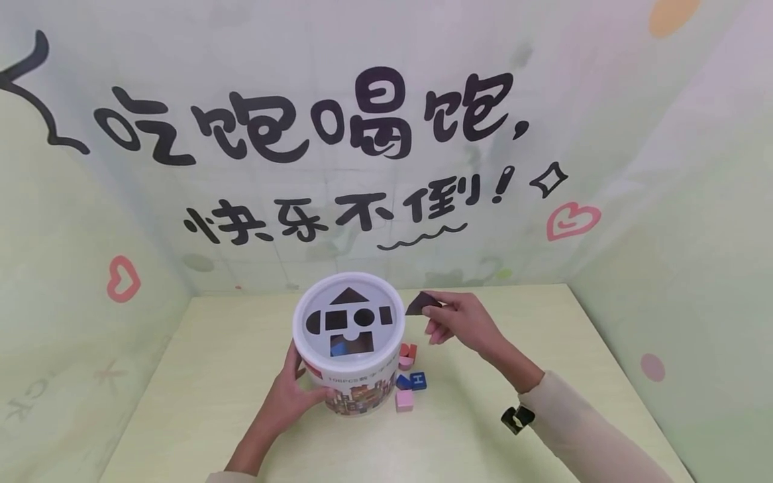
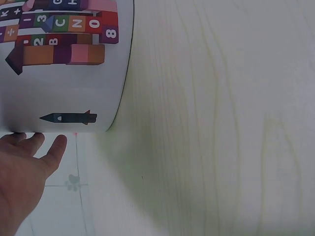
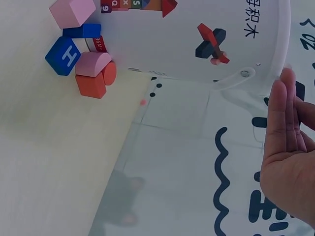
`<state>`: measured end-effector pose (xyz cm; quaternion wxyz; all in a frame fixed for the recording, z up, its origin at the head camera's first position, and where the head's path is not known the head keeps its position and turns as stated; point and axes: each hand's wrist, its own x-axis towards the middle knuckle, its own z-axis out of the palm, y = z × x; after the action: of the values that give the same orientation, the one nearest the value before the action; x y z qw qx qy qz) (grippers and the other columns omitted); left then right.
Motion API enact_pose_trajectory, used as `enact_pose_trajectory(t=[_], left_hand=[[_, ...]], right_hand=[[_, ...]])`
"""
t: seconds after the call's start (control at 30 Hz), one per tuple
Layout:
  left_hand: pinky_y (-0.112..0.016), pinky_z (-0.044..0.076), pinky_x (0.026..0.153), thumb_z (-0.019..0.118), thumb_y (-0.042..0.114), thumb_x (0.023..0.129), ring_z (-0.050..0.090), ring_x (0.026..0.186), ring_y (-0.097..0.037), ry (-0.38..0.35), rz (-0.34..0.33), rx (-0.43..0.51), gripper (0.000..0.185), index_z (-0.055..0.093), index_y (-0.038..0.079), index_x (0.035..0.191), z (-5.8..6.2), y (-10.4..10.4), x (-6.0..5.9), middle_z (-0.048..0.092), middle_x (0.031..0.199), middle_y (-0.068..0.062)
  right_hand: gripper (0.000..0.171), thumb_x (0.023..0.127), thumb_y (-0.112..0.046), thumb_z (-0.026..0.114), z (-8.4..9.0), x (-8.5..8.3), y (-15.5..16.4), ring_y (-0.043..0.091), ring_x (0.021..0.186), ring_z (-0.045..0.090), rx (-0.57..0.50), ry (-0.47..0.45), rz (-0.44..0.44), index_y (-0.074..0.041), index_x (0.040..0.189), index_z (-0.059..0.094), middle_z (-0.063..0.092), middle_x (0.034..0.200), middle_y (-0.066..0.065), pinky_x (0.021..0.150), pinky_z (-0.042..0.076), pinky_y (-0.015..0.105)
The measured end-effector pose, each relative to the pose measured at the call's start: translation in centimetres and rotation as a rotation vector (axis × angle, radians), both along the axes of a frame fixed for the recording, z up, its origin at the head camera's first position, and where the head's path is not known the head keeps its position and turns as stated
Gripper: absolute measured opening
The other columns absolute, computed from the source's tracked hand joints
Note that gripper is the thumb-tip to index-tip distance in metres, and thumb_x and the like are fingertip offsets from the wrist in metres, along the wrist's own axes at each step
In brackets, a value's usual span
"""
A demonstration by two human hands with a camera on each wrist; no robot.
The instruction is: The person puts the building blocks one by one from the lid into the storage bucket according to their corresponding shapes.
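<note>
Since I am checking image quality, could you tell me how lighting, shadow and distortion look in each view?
Head view: soft even light, wide-angle bending of the walls. Left wrist view: the bucket casts a faint shadow on the table. Right wrist view: sharp blocks, no glare.

From my remote seat: bucket point(image 1: 350, 376) was white, side printed with multicolour number-and-letter blocks, lid point(image 1: 348, 320) white with dark shape cutouts. Block pinched in right hand point(image 1: 461, 323) looked dark brown, triangle-ish point(image 1: 421, 303). Loose blocks beside bucket: pink cube point(image 1: 404, 400), blue one with white H point(image 1: 418, 380), red-orange pair point(image 3: 96, 81). Table point(image 1: 543, 349) was pale yellow-green woodgrain. Wall point(image 1: 386, 134) was pastel green, black lettering, pink hearts. Sleeve point(image 1: 580, 429) was cream.
</note>
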<state>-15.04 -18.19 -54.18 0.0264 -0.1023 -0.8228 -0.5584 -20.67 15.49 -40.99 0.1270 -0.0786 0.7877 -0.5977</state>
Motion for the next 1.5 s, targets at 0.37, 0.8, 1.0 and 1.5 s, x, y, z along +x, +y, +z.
enact_pose_trajectory(t=[0.37,0.8,1.0,1.5], left_hand=[[-0.063,0.038,0.106,0.09,0.019,0.067,0.028,0.143,-0.042,0.013,-0.005,-0.003,0.125,0.004,0.039,0.155,0.0,-0.2,0.0,0.025,0.16,-0.012],[-0.063,0.037,0.106,0.089,0.019,0.068,0.028,0.142,-0.042,0.001,-0.019,-0.002,0.124,0.003,0.039,0.155,0.2,-0.4,0.1,0.025,0.16,-0.012],[-0.064,0.037,0.106,0.089,0.02,0.069,0.028,0.143,-0.041,-0.001,-0.03,0.011,0.123,0.003,0.04,0.155,0.4,-0.5,0.3,0.023,0.161,-0.009],[-0.064,0.037,0.106,0.09,0.021,0.068,0.029,0.142,-0.04,0.028,-0.01,0.011,0.123,0.005,0.039,0.156,-0.4,0.0,0.0,0.025,0.16,-0.008]], right_hand=[[0.04,0.094,-0.015,0.064,0.7,-0.3,-1.3,0.022,0.059,0.068,-0.006,-0.004,0.004,-0.007,0.133,0.06,0.069,0.073,0.016,0.065,0.062,0.04],[0.036,0.092,-0.014,0.066,0.9,-0.2,-3.5,0.02,0.056,0.067,-0.026,0.005,0.022,-0.009,0.129,0.064,0.069,0.07,0.013,0.063,0.062,0.039],[0.036,0.093,-0.014,0.066,1.4,-0.2,-4.5,0.019,0.056,0.066,-0.013,0.031,0.062,-0.009,0.128,0.064,0.068,0.069,0.011,0.063,0.062,0.038],[0.037,0.093,-0.012,0.065,1.8,-1.5,-6.0,0.02,0.054,0.066,-0.039,0.063,0.106,-0.008,0.13,0.063,0.069,0.07,0.012,0.061,0.062,0.037]])
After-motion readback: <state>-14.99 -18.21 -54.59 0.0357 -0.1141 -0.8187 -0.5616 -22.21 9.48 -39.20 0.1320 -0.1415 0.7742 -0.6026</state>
